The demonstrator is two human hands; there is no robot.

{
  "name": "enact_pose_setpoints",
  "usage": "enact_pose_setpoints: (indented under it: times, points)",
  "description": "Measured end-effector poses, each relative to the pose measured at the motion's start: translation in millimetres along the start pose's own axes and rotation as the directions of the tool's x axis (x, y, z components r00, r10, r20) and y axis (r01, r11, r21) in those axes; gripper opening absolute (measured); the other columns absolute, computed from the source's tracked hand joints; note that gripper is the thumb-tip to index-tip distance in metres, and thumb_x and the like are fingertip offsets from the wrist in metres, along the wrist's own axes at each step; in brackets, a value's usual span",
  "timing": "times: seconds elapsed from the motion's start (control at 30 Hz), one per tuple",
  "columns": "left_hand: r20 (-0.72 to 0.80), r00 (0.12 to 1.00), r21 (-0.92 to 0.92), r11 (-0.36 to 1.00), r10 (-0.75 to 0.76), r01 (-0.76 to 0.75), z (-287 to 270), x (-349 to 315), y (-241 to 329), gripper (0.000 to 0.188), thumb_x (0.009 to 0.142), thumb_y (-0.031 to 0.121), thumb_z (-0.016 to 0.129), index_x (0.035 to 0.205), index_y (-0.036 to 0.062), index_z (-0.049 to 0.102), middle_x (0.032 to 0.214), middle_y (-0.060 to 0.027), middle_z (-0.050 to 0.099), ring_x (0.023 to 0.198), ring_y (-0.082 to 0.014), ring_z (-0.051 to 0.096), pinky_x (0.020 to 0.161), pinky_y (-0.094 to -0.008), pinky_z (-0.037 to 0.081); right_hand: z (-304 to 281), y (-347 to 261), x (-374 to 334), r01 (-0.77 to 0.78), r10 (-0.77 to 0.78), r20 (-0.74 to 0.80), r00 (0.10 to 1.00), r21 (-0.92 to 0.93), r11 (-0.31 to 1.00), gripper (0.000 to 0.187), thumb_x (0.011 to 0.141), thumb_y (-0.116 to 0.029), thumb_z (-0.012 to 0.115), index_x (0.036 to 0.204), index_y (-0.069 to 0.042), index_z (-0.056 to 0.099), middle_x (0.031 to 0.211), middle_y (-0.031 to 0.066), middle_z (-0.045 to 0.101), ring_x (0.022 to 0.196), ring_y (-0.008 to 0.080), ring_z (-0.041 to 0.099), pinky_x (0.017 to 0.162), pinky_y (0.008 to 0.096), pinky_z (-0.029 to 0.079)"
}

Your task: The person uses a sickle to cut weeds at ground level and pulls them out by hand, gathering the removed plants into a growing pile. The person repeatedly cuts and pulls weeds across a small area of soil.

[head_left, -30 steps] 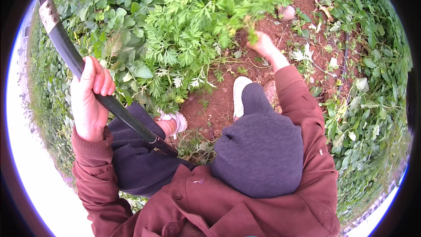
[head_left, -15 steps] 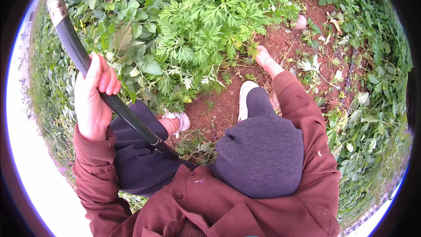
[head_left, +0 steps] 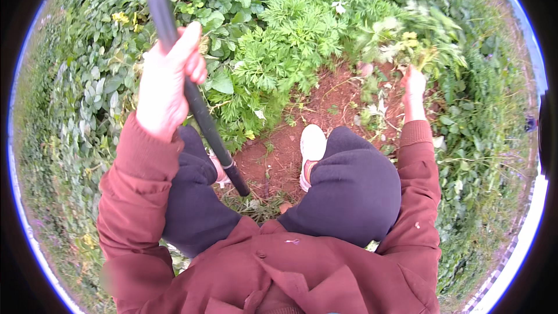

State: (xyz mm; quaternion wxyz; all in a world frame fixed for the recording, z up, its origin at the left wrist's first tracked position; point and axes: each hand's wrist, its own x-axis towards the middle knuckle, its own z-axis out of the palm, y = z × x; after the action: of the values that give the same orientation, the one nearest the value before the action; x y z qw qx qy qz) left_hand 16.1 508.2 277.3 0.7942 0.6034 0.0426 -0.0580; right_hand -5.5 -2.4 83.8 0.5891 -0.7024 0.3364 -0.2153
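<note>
My left hand [head_left: 165, 84] is closed around the long dark handle of a sickle [head_left: 203, 110]. The handle slants from the upper left down to a point above my lap; a pale metal collar shows at the top edge, and the blade lies out of view. Out to the right, my right hand [head_left: 414, 84] grips the lower stems of a cut leafy weed bunch [head_left: 418, 49], whose blurred leaves spread above the fist. Between the two hands grows a bright green clump of feathery-leaved plants [head_left: 296, 40], rooted in the soil.
Reddish bare soil [head_left: 334, 96] with scattered cuttings lies ahead of my shoes, the right one a white shoe [head_left: 313, 142]. Broad-leaved vines [head_left: 104, 75] cover the ground on the left, and more low greenery [head_left: 476, 128] borders the right. My bent knees sit below the handle.
My right hand has moved right and up from the base of the clump, now with cut stems in it. My left hand and the sickle have shifted right, and the view has moved.
</note>
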Motion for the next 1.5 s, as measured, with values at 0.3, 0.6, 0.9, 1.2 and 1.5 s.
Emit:
enact_pose_setpoints:
  times: [0.3,0.6,0.9,1.2,1.5]
  points:
    - [0.125,0.978,-0.251,0.959,0.165,-0.13,12,-33,11,0.023,0.084,0.018,0.068,0.084,0.007,0.048,0.057,0.0038,0.042,0.047,-0.0076,0.041,0.047,-0.0217,0.038,7,-246,-69,0.181,-0.187,0.012,0.982,0.2,0.963,0.026,0.095,-0.024,0.05,0.077,-0.004,0.052,0.066,0.0058,0.053,0.055,0.015,0.048,0.051,0.0306,0.041]
    - [0.128,0.983,-0.242,0.966,0.13,-0.096,16,-38,-2,0.027,0.084,0.02,0.069,0.075,0.0076,0.047,0.055,0.0008,0.043,0.044,-0.0106,0.041,0.043,-0.0258,0.036,43,-242,-221,0.323,-0.328,0.171,0.929,0.059,0.945,0.029,0.098,-0.024,0.043,0.084,-0.004,0.058,0.084,0.0099,0.067,0.08,0.0191,0.061,0.084,0.0356,0.043]
    - [-0.149,0.934,-0.329,0.874,0.326,-0.358,39,-31,-2,0.021,0.087,0.021,0.065,0.076,0.0091,0.052,0.054,0.003,0.043,0.044,-0.0105,0.039,0.043,-0.0267,0.036,-2,-271,-287,0.53,-0.546,0.134,0.827,-0.511,0.677,0.019,0.076,-0.005,0.057,0.094,-0.002,0.064,0.097,0.016,0.066,0.085,0.0259,0.064,0.075,0.0356,0.052]
    - [0.314,0.949,-0.404,0.903,-0.016,0.149,26,-6,-41,0.037,0.089,0.038,0.057,0.116,0.012,0.055,0.102,-0.0059,0.061,0.096,-0.0201,0.058,0.084,-0.0414,0.048,15,-211,-281,0.665,-0.453,0.488,0.746,-0.583,0.467,0.053,0.069,-0.045,0.073,0.103,-0.006,0.062,0.101,0.0192,0.06,0.093,0.0321,0.061,0.082,0.0402,0.049]
    - [0.555,0.817,-0.325,0.863,-0.157,0.387,100,26,-135,0.034,0.093,0.038,0.05,0.108,0.0082,0.056,0.1,-0.0105,0.062,0.098,-0.0255,0.06,0.086,-0.0426,0.05,-22,-130,-260,0.585,-0.257,0.569,0.781,-0.524,0.619,0.041,0.071,-0.042,0.073,0.092,-0.006,0.067,0.084,0.0146,0.067,0.078,0.0252,0.064,0.076,0.0353,0.05]
